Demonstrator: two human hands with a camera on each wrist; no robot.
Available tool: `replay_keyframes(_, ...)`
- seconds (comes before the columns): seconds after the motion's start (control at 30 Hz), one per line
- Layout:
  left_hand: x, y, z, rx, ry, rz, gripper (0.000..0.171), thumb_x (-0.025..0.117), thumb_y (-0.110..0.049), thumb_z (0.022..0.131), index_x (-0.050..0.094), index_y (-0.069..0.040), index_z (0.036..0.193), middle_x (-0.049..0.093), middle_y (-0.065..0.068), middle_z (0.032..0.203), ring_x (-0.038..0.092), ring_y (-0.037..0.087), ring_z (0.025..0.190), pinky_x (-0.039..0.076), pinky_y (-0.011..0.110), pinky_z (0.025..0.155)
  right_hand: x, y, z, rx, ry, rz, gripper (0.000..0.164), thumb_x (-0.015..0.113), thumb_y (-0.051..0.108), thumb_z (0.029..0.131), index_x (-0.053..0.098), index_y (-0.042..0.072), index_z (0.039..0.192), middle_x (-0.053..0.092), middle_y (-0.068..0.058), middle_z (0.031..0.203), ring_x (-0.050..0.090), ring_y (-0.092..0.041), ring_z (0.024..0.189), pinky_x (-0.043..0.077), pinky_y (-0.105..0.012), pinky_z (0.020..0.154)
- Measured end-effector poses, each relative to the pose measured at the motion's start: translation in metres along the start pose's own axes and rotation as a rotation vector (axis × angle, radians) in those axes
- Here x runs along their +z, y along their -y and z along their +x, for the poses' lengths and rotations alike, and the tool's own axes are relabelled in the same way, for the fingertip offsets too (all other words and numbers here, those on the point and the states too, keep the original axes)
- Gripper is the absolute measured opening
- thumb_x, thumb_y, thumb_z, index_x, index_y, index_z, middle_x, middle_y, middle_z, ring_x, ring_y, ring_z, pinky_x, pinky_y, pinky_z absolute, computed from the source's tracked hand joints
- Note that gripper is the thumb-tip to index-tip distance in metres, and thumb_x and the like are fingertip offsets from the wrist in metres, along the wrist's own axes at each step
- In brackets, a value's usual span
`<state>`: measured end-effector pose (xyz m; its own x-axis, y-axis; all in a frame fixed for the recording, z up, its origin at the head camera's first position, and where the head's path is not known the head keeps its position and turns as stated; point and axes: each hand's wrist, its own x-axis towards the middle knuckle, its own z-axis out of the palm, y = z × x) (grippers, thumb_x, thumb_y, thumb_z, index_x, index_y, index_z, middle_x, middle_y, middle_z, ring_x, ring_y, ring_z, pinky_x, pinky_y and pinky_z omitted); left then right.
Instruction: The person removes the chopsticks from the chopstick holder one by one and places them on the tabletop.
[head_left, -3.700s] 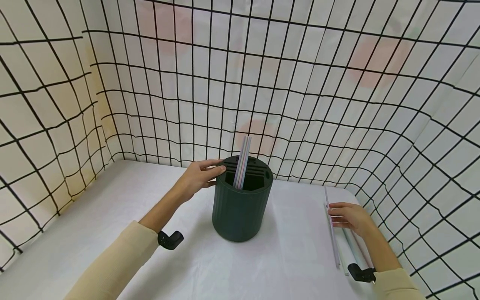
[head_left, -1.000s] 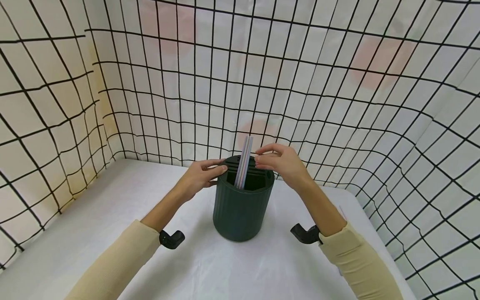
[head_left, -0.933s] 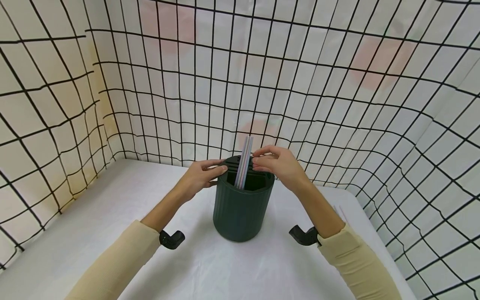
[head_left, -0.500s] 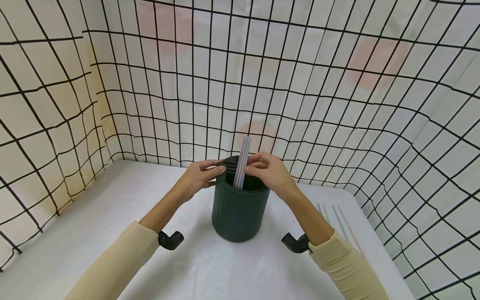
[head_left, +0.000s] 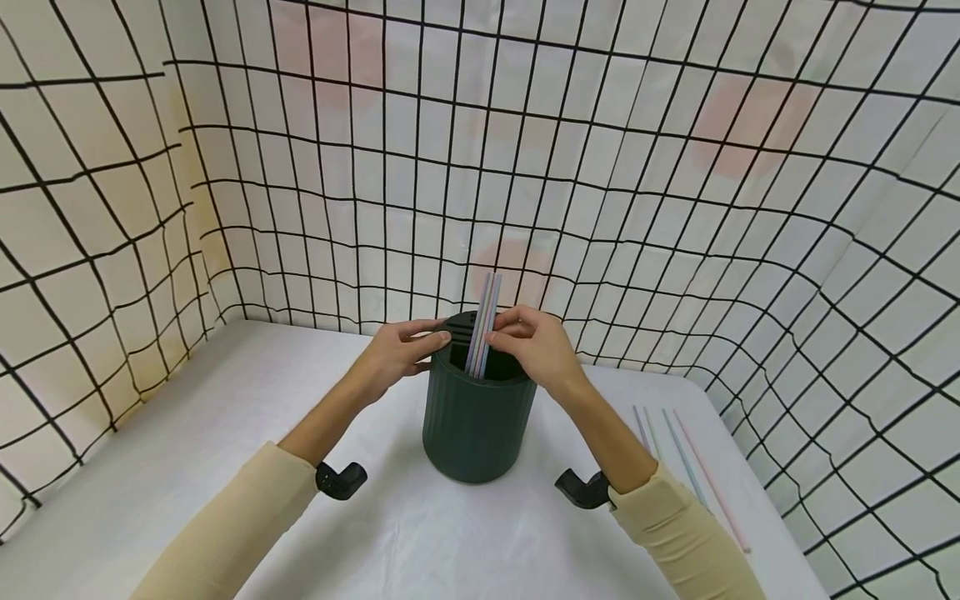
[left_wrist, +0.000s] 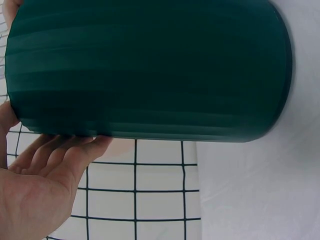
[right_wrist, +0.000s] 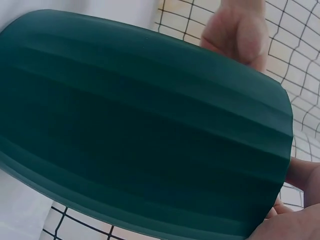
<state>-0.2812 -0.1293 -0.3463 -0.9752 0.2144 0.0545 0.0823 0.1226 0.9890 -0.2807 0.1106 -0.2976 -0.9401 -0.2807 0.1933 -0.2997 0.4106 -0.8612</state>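
A dark green, ribbed, round utensil holder stands upright in the middle of the table, its top partly slotted. My left hand grips its left rim, thumb on the edge and fingers along the far side. In the left wrist view the ribbed wall of the holder fills the upper part. Several thin pastel sticks stand bunched in the holder's front opening, leaning slightly right. With thumb and fingertips my right hand pinches this bunch from the right. The right wrist view mostly shows the holder's wall, which hides the sticks.
Several more loose pastel sticks lie on the white table at the right, partly behind the right forearm. Black wire grid panels rise behind and at both sides. A black wrist camera juts from each wrist.
My right hand has come from the loose sticks at the right to the holder, and its fingers have closed on the standing bunch. The left hand has stayed on the rim.
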Motion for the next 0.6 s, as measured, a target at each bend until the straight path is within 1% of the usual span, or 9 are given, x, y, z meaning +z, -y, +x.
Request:
replay_keyframes(0.17, 0.0, 0.0, 0.0, -0.003, 0.0, 0.0, 0.053, 0.07, -0.037, 0.097, 0.059, -0.014, 0.144, 0.069, 0.012, 0.13, 0.067, 0.025, 0.122, 0.054, 0.043, 0.106, -0.001, 0.001, 0.001, 0.02, -0.001, 0.059, 0.024, 0.073, 0.022, 0.096, 0.067, 0.006, 0.113, 0.076, -0.011, 0.114, 0.072, -0.024, 0.102, 0.054, -0.046, 0.104)
replay_keyframes(0.23, 0.0, 0.0, 0.001, -0.003, -0.001, -0.002, 0.053, 0.07, -0.036, 0.097, 0.059, -0.014, 0.144, 0.069, 0.012, 0.13, 0.067, 0.025, 0.121, 0.054, 0.042, 0.106, -0.001, 0.003, 0.001, 0.02, -0.004, 0.083, 0.024, 0.074, 0.02, 0.095, 0.067, 0.005, 0.113, 0.076, -0.012, 0.113, 0.073, -0.024, 0.099, 0.056, -0.045, 0.102)
replay_keyframes(0.4, -0.001, 0.0, 0.001, -0.002, -0.002, -0.009, 0.053, 0.071, -0.036, 0.097, 0.059, -0.013, 0.143, 0.07, 0.012, 0.129, 0.068, 0.024, 0.12, 0.055, 0.042, 0.105, -0.005, 0.013, 0.002, -0.01, -0.006, 0.111, 0.025, 0.073, 0.016, 0.095, 0.066, 0.002, 0.114, 0.075, -0.016, 0.113, 0.074, -0.026, 0.091, 0.062, -0.039, 0.091)
replay_keyframes(0.5, -0.002, 0.0, 0.001, -0.002, 0.001, -0.013, 0.055, 0.071, -0.037, 0.096, 0.059, -0.013, 0.144, 0.07, 0.012, 0.129, 0.068, 0.024, 0.12, 0.055, 0.041, 0.105, -0.012, 0.023, 0.001, -0.026, -0.016, 0.101, 0.026, 0.072, 0.016, 0.096, 0.065, 0.001, 0.116, 0.075, -0.016, 0.114, 0.075, -0.028, 0.092, 0.062, -0.038, 0.091)
replay_keyframes(0.57, -0.001, 0.0, 0.001, -0.003, 0.001, -0.013, 0.055, 0.071, -0.036, 0.096, 0.059, -0.013, 0.144, 0.07, 0.012, 0.13, 0.068, 0.024, 0.12, 0.055, 0.041, 0.105, -0.017, 0.03, 0.0, -0.039, -0.024, 0.099, 0.029, 0.072, 0.017, 0.096, 0.064, 0.0, 0.118, 0.074, -0.018, 0.115, 0.075, -0.03, 0.094, 0.062, -0.041, 0.093)
replay_keyframes(0.6, -0.001, 0.0, 0.0, -0.004, 0.0, -0.013, 0.055, 0.071, -0.036, 0.096, 0.059, -0.013, 0.144, 0.069, 0.012, 0.13, 0.068, 0.024, 0.12, 0.055, 0.041, 0.105, -0.02, 0.034, 0.0, -0.045, -0.031, 0.097, 0.029, 0.072, 0.018, 0.096, 0.064, 0.001, 0.118, 0.074, -0.018, 0.115, 0.075, -0.03, 0.094, 0.061, -0.041, 0.094)
